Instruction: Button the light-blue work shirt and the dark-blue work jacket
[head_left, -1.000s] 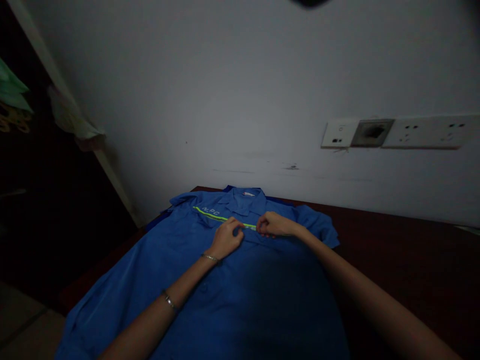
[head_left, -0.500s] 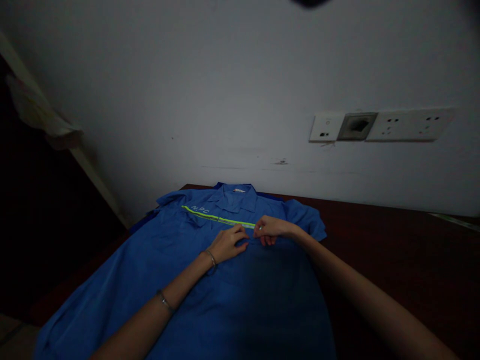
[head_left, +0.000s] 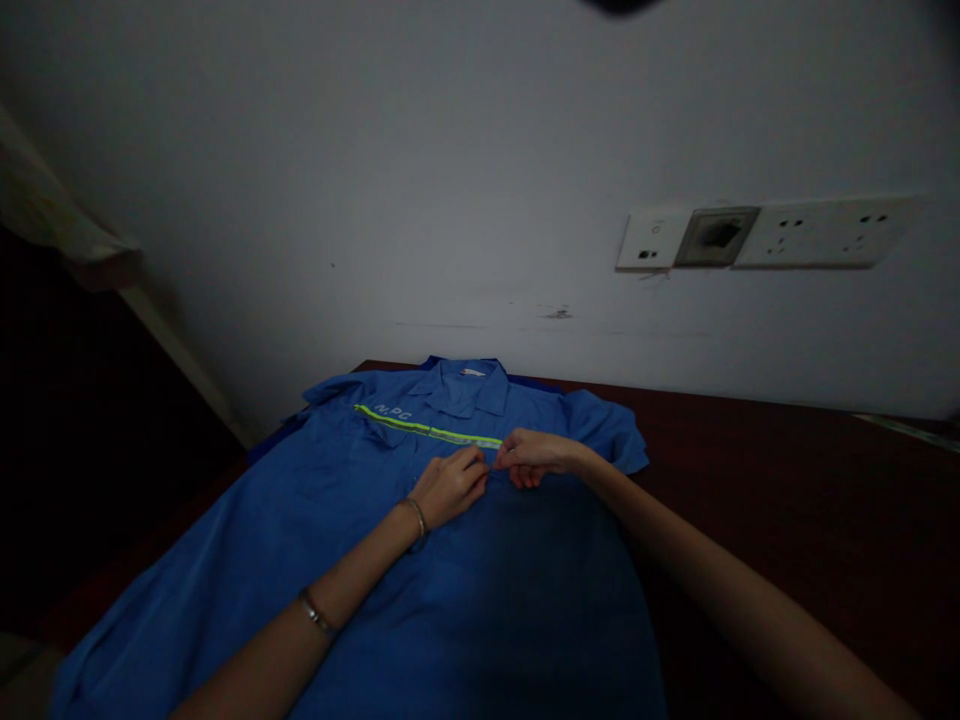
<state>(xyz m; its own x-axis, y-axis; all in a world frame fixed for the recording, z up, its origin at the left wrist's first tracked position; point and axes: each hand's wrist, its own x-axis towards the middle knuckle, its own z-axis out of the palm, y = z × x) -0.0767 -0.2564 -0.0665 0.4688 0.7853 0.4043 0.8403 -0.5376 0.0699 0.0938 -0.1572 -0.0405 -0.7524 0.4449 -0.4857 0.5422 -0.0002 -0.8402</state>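
Both hands draw closer together at the chest of the blue shirt (head_left: 262,540).
The left hand (head_left: 452,484), looser before, now curls its fingers in beside the right hand (head_left: 541,454), whose thumb and forefinger nearly meet just below the yellow stripe (head_left: 454,437); whether either grips cloth, I cannot tell. Work seems centred there, the shirt spread on the bench (head_left: 735,460).

A blue collared cloth shirt (head_left: 465,570) lies, apparently over dark-blue fabric (head_left: 274,440), on a reddish-brown table (head_left: 750,470) before a grey wall (head_left: 420,200).
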